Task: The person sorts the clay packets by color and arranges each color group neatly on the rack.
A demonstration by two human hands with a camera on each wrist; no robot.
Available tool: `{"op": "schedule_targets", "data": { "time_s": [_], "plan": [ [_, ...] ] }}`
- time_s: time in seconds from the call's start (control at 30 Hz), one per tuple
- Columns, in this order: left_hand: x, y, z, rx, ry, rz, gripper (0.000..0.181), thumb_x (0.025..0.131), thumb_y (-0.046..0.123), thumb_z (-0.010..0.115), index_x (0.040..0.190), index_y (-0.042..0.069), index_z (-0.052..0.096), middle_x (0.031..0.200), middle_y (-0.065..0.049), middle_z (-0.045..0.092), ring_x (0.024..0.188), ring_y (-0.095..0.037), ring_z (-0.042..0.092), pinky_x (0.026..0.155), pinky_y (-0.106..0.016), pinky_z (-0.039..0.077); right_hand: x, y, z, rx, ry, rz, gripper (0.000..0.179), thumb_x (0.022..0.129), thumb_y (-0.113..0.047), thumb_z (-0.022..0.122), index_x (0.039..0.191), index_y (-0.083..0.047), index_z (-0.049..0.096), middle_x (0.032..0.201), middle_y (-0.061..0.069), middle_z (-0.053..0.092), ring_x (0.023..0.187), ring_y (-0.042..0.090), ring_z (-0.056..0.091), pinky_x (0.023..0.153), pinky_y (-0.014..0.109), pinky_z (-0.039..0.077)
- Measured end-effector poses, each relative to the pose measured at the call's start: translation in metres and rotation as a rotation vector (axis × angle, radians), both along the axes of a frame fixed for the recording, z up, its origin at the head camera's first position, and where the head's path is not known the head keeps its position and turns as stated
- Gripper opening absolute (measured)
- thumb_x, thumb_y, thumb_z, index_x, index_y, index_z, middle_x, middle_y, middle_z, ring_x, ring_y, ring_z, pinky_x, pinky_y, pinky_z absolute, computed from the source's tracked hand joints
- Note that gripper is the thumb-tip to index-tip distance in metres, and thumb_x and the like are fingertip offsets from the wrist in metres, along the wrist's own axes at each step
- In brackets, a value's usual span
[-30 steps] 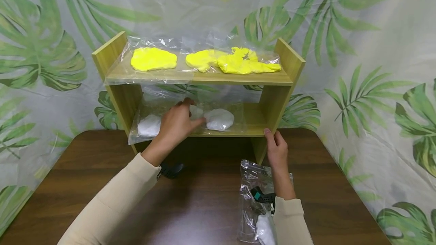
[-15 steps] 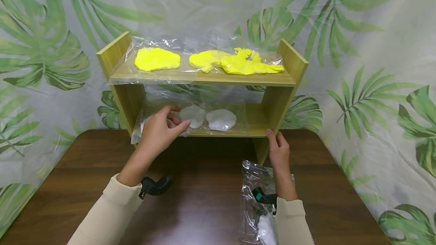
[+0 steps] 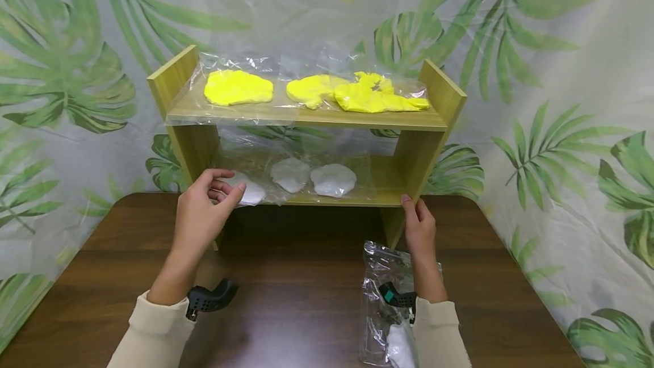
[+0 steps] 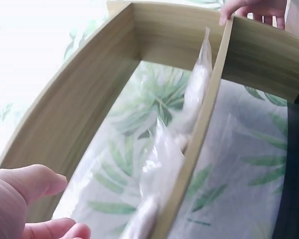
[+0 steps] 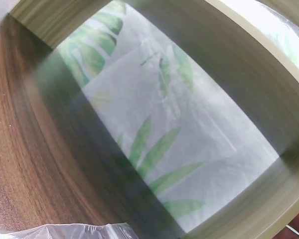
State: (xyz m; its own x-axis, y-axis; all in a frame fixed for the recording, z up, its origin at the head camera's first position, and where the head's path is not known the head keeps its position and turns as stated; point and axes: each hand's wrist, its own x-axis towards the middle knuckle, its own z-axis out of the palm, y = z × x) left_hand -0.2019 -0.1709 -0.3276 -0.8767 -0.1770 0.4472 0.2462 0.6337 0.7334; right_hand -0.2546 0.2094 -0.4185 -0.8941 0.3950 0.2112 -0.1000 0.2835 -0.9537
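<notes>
At the left end of the lower board, my left hand is beside a bagged white lump. Its thumb and bent fingers stand apart, with nothing seen between them in the left wrist view; whether it touches the bag I cannot tell. Two more bagged white lumps, a middle one and a right one, lie farther along. My right hand grips the right side of the wooden shelf, thumb on its front edge. In the right wrist view, the shelf's lower opening shows above the brown table.
Flattened yellow pieces, a left one and a right one, lie in clear bags on the top board. A zip bag with a white lump lies under my right forearm. Behind hangs a leaf-print cloth.
My left hand has moved left, from the middle white lump to the shelf's left end. The leftmost white lump now sits farther right. My right hand keeps its place.
</notes>
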Motion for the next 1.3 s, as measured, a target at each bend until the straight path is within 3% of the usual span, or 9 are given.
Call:
{"op": "schedule_targets", "data": {
  "time_s": [0.3, 0.73, 1.03, 1.3],
  "plan": [
    [0.001, -0.014, -0.017, 0.036, 0.032, 0.065, 0.033, 0.089, 0.034, 0.068, 0.111, 0.009, 0.066, 0.083, -0.005, 0.066, 0.069, -0.006, 0.056, 0.061, -0.020, 0.041, 0.002, 0.000, 0.002, -0.018, -0.006, 0.015, 0.048, 0.094, -0.054, 0.052, 0.115, -0.012, 0.063, 0.109, 0.019, 0.060, 0.097, 0.028, 0.052, 0.084, 0.032, 0.038],
    [0.002, -0.039, -0.024, 0.114, 0.031, 0.193, 0.028, 0.087, 0.035, 0.070, 0.095, 0.008, 0.067, 0.079, -0.001, 0.065, 0.065, 0.002, 0.054, 0.058, -0.017, 0.039, 0.001, -0.002, 0.002, -0.040, 0.000, 0.009, 0.046, 0.094, -0.053, 0.052, 0.114, -0.013, 0.063, 0.109, 0.020, 0.060, 0.098, 0.030, 0.054, 0.082, 0.029, 0.041],
    [-0.004, -0.051, -0.033, 0.079, -0.025, 0.279, 0.034, 0.086, 0.036, 0.069, 0.081, 0.006, 0.054, 0.071, -0.004, 0.057, 0.067, -0.016, 0.049, 0.060, -0.029, 0.035, -0.001, 0.000, 0.001, -0.045, -0.031, 0.030, 0.043, 0.097, -0.044, 0.050, 0.119, -0.010, 0.062, 0.114, 0.022, 0.060, 0.100, 0.028, 0.054, 0.085, 0.031, 0.039],
    [-0.010, -0.056, -0.044, 0.062, -0.062, 0.303, 0.034, 0.087, 0.038, 0.067, 0.086, 0.005, 0.055, 0.076, -0.008, 0.059, 0.070, -0.021, 0.051, 0.062, -0.033, 0.035, 0.001, -0.002, 0.001, -0.039, 0.000, 0.007, 0.046, 0.095, -0.052, 0.052, 0.116, -0.012, 0.063, 0.109, 0.019, 0.061, 0.098, 0.029, 0.055, 0.083, 0.030, 0.042]
  ]
}}
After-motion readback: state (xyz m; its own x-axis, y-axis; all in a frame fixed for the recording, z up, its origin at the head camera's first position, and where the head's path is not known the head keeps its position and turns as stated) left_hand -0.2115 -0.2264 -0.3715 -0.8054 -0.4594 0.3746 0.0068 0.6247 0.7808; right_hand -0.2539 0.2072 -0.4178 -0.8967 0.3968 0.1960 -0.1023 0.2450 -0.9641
